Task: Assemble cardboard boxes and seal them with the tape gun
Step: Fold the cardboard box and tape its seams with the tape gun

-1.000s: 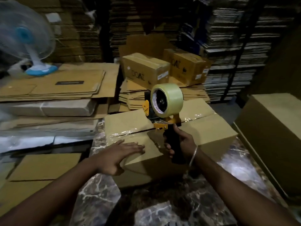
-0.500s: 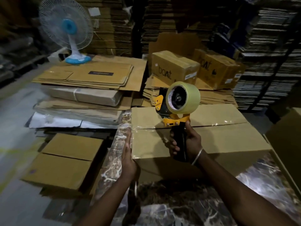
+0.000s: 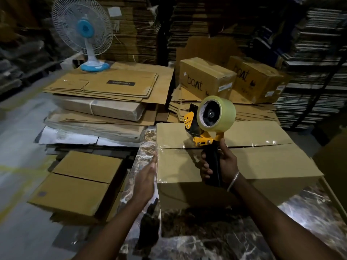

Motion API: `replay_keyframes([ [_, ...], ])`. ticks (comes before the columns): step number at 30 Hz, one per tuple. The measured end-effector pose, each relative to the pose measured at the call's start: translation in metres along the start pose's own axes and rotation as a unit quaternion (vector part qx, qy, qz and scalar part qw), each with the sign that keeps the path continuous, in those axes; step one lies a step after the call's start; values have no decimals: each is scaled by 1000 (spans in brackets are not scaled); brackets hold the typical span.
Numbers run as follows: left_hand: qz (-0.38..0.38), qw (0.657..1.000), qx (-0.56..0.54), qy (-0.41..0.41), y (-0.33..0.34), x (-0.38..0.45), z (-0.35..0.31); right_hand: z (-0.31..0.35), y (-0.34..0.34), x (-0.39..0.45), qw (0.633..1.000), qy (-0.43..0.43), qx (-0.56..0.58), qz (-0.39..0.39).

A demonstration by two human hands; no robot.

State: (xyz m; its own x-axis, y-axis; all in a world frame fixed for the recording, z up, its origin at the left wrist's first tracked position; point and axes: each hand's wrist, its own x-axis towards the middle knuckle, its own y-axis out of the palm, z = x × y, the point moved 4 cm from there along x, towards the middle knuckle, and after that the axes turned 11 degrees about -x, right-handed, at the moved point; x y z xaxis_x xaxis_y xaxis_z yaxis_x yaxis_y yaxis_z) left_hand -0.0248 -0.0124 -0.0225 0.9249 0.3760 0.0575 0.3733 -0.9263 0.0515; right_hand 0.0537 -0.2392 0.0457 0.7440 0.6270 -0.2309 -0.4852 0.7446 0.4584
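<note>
head / step: top seam of box (image 3: 244, 162) looks taped; sealing about done, I judge.
next: likely press tape end down box's left edge, or clear box off the table (image 3: 309, 209).
left hand (image 3: 145, 180): fingers straight, flat against box's left side.
right hand (image 3: 223, 164): wrapped on tape gun (image 3: 210, 126) grip, held upright above seam.
box: far side of table.

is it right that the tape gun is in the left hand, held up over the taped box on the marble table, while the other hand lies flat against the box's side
Not quite: the tape gun is in the right hand, gripped by its black handle. The head view shows it. The rest stands: it is held up over the taped box on the marble table, and the left hand lies flat against the box's side.
</note>
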Motion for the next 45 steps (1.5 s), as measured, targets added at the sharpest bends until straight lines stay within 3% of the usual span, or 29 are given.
replay_keyframes([
  [3, -97, 994, -51, 28, -16, 23, -18, -2, -1, 1, 1000, 4, -1, 0],
  [10, -1, 997, 34, -64, 42, 100, -57, -1, -1, -1, 999, 14, -10, -36],
  [13, -16, 990, 118, -73, 52, 110, -52, -1, -2, -2, 999, 20, -9, -46],
  [23, -48, 989, 52, -128, 36, 135, -36, -2, -4, 3, 999, 24, -12, -31],
  [29, -73, 980, 174, -71, 22, 146, -36, -1, -2, 1, 999, 31, 0, -34],
  [34, 9, 981, 193, -28, 42, 158, -45, -3, -4, 2, 999, 24, -6, -27],
  [39, 9, 946, 318, 58, 41, 175, -50, -2, -5, 1, 999, 22, -8, -39],
  [45, 115, 920, 374, -3, 60, 186, -52, -1, -5, 2, 999, 22, -7, -33],
])
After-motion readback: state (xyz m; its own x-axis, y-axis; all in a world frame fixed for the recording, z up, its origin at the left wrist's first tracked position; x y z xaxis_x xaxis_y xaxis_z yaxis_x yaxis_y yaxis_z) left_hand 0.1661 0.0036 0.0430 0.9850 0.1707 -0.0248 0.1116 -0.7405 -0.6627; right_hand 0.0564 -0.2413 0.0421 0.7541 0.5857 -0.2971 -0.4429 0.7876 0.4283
